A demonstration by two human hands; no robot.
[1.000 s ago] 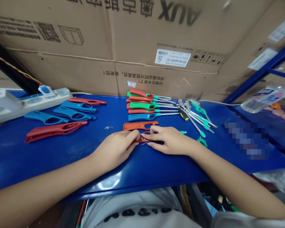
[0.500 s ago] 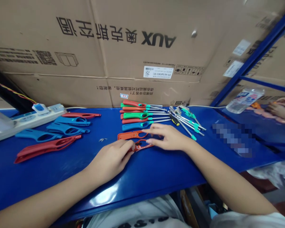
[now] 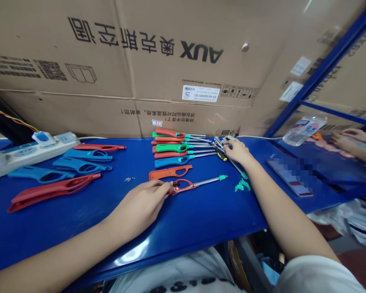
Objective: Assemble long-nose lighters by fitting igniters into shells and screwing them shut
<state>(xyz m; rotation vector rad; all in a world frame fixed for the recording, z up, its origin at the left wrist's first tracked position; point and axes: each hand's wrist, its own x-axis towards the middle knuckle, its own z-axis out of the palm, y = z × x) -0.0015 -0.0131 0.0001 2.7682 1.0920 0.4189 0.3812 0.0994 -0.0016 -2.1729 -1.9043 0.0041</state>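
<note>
My left hand (image 3: 143, 203) is closed on the handle end of an orange-red lighter half-shell (image 3: 183, 188). A metal tube with a green tip (image 3: 212, 180) extends from that shell to the right. Just behind it lies a separate orange half-shell (image 3: 171, 172). My right hand (image 3: 237, 150) is at the pile of small metal parts (image 3: 221, 142), its fingers bent and pressed together among them; what they pinch is hidden. A black-and-yellow screwdriver (image 3: 221, 154) lies beside those fingers. Small green plastic pieces (image 3: 242, 185) rest under the right forearm.
Several long-necked lighters (image 3: 171, 148) lie in a row at the back. Blue and red shells (image 3: 55, 189), small screws (image 3: 129, 179) and a power strip (image 3: 27, 151) are on the left. A phone (image 3: 289, 177), a bottle (image 3: 305, 130) and another person's hands (image 3: 350, 140) are on the right.
My right hand has left the orange-red shell and moved back and right to the metal parts, so the tube on the shell now shows. My left hand keeps its hold.
</note>
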